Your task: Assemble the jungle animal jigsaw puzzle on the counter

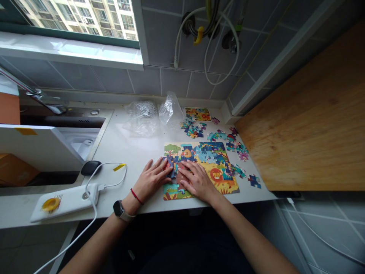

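A jigsaw puzzle (216,173) with animal pictures, a lion among them, lies on the white counter in front of me. Over its left edge rests my left hand (154,177), open, with fingers stretched and the tips on dark blue and red pieces. My right hand (198,179) lies palm down across the lower middle, fingers extended over a brown part of the picture. The hands cover some of the pieces beneath them. Loose puzzle pieces (195,130) are grouped behind the puzzle, and others (254,181) lie off its right side.
Clear plastic bags (144,118) and a small picture card (198,114) lie near the tiled wall. At left are a white power bank (67,201) with a cable and a black rounded object (91,168) by the sink. A wooden panel (308,125) borders the right.
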The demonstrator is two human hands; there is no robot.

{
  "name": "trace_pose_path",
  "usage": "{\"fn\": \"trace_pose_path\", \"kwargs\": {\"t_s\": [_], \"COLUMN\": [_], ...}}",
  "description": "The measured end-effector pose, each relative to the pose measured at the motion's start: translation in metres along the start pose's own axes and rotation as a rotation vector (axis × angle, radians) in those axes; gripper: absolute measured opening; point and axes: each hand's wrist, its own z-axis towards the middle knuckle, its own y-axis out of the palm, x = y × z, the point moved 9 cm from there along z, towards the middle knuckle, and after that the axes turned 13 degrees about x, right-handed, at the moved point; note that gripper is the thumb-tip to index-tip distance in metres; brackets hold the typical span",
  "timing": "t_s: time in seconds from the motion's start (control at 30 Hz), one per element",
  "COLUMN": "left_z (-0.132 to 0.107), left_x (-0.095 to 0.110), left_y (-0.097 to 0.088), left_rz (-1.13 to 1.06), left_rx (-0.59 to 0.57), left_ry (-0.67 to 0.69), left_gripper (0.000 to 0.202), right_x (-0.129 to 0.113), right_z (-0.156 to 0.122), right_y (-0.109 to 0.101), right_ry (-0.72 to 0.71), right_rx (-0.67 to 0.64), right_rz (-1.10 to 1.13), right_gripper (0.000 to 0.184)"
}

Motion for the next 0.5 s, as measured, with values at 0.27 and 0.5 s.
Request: {"fn": "trace_pose_path", "kwargs": {"t_s": [0.27, 0.5], "left_z": [0.0008, 0.0028], "left_x": [0.0011, 0.0024], "left_y": [0.0016, 0.0011], "left_rz": [-0.076, -0.093], "left_rx": [0.006, 0.008], "left_ry": [0.007, 0.003], "left_gripper": [0.042, 0.036], "right_x": [0.0014, 0.0016], "right_z": [0.0008, -0.0004], "right_y": [-0.0008, 0.0009], "right_ry": [-0.010, 0.004], "right_rx": [-0.014, -0.023], "right_rz": [-0.012, -0.011], "right_gripper": [0.044, 0.043]}}
